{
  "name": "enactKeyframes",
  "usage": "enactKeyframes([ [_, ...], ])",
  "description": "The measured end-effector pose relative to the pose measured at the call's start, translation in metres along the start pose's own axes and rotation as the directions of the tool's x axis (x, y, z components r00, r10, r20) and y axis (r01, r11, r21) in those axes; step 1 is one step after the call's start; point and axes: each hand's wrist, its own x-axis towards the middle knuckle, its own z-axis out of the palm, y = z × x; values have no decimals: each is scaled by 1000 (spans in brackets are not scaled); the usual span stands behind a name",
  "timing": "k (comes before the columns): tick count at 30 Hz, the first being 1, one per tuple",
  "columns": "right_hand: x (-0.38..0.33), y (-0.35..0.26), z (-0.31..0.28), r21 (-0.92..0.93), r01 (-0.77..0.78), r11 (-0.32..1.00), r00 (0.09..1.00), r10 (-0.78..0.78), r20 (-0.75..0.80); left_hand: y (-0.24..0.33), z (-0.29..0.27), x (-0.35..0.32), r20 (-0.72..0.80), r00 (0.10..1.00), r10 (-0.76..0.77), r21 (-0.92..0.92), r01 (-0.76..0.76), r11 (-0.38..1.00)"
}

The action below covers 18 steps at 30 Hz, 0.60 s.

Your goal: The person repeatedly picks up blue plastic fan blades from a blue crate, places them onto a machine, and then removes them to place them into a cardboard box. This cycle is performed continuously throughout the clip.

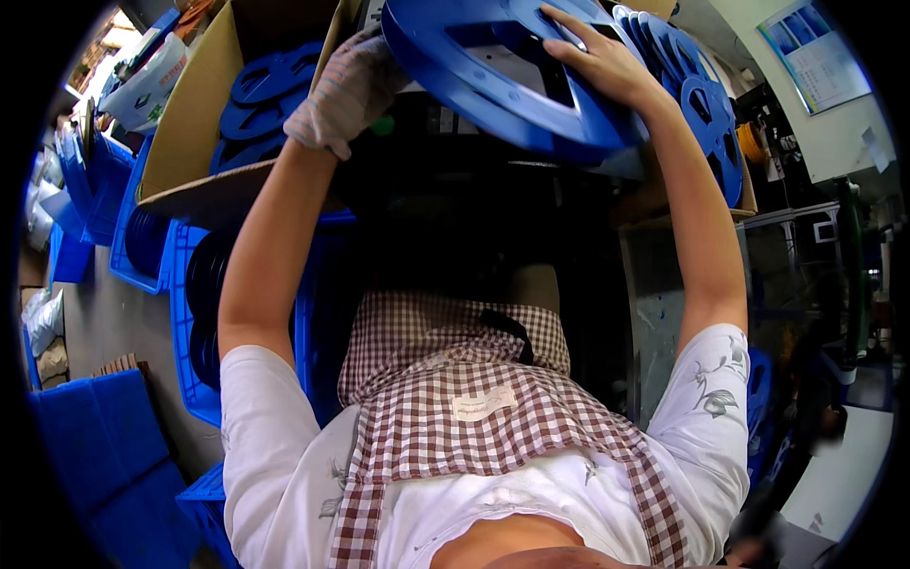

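A large blue plastic reel (431, 57) with wide cut-outs is held up at the top of the head view, tilted and slightly blurred. My left hand (346, 95), in a grey knitted glove, is at its left rim, with the fingertips partly hidden. My bare right hand (602, 59) grips the reel's right side, fingers reaching over the edge of a cut-out. Beyond my left hand, an open cardboard box (204, 104) contains several blue reel discs (261, 123). More blue discs (706, 119) stand in a row to the right of my right hand.
Blue crates (180, 313) holding black discs (206, 303) stand at my left. A folded blue box (114, 465) lies lower left on the grey floor (123, 327). Dark equipment (455, 166) sits under the reel. A glass-sided case (659, 313) and a posted sheet (813, 52) are at the right.
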Motion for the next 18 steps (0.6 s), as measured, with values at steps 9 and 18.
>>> enactKeyframes([
  [9,139,45,44,-107,-80,991,992,90,83,3,-38,75,-182,983,21,496,73,865],
  [18,81,-30,-40,-489,30,872,991,-90,-100,45,-41,25,-108,982,157,862,14,507],
])
